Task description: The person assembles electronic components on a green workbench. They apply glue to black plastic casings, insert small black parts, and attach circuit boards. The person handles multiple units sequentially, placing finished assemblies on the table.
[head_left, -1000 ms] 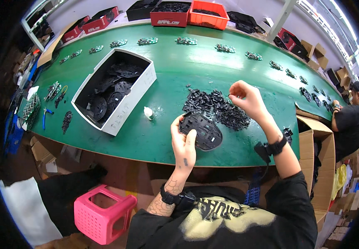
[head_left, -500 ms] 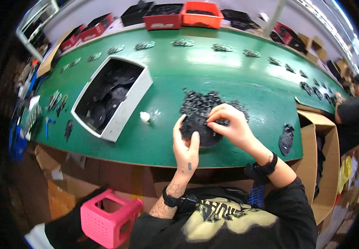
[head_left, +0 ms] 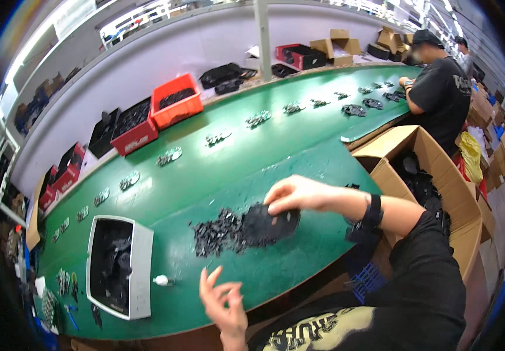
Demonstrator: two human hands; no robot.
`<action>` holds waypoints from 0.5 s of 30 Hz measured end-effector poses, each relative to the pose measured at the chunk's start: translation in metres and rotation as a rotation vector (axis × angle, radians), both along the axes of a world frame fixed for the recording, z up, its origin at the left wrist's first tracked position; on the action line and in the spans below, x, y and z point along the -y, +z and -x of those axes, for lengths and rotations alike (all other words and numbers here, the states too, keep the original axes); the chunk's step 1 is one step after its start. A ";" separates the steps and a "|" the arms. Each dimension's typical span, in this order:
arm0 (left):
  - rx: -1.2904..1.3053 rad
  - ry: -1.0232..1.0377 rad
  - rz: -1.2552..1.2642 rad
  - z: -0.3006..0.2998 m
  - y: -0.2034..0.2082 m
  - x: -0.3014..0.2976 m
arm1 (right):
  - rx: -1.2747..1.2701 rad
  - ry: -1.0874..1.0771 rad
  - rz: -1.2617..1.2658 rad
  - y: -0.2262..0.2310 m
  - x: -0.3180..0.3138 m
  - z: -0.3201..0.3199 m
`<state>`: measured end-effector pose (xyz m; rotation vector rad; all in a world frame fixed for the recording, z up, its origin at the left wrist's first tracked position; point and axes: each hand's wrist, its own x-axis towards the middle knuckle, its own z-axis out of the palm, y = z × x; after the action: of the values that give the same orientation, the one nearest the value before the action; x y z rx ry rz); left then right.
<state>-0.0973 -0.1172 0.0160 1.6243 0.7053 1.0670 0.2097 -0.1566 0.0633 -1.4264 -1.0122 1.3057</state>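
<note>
My right hand (head_left: 292,196) has its fingers closed on the upper edge of a flat, dark oval plastic part (head_left: 264,227), low over the green table. Just left of that part, partly under it, spreads a heap of small black plastic pieces (head_left: 214,234). My left hand (head_left: 224,298) hangs off to the lower left with its fingers apart and nothing in them. A small white bottle (head_left: 160,280) lies between the heap and a white bin (head_left: 141,263) of black parts.
Bunches of green and black parts (head_left: 258,119) stand in a row along the green table (head_left: 223,175). Behind them are an orange crate (head_left: 176,114) and red boxes (head_left: 135,140). A cardboard box (head_left: 451,181) of black parts stands at right. Another person (head_left: 439,88) works beyond it.
The view has swung to the right. My left hand has let go of the oval part and drawn away, opening. My right hand has moved to that part's edge.
</note>
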 end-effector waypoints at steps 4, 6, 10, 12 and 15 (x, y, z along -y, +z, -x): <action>-0.299 0.400 -0.305 0.048 -0.022 -0.013 | 0.327 -0.531 -0.040 0.001 -0.004 -0.149; -0.391 0.510 -0.358 0.045 -0.033 -0.022 | 0.382 -0.794 -0.076 -0.014 0.019 -0.234; -0.423 0.513 -0.410 0.026 -0.033 -0.024 | 1.043 -1.137 0.135 -0.060 0.050 -0.346; -0.514 0.521 -0.473 0.025 -0.025 -0.024 | 1.048 -1.177 0.127 -0.076 0.042 -0.348; -0.612 0.485 -0.517 0.037 -0.031 -0.028 | 1.171 -1.156 0.171 -0.092 0.034 -0.353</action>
<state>-0.1346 -0.0890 -0.0146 2.3442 1.3604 1.1515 0.5631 -0.1907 -0.0284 -2.3994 -0.4724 -0.3895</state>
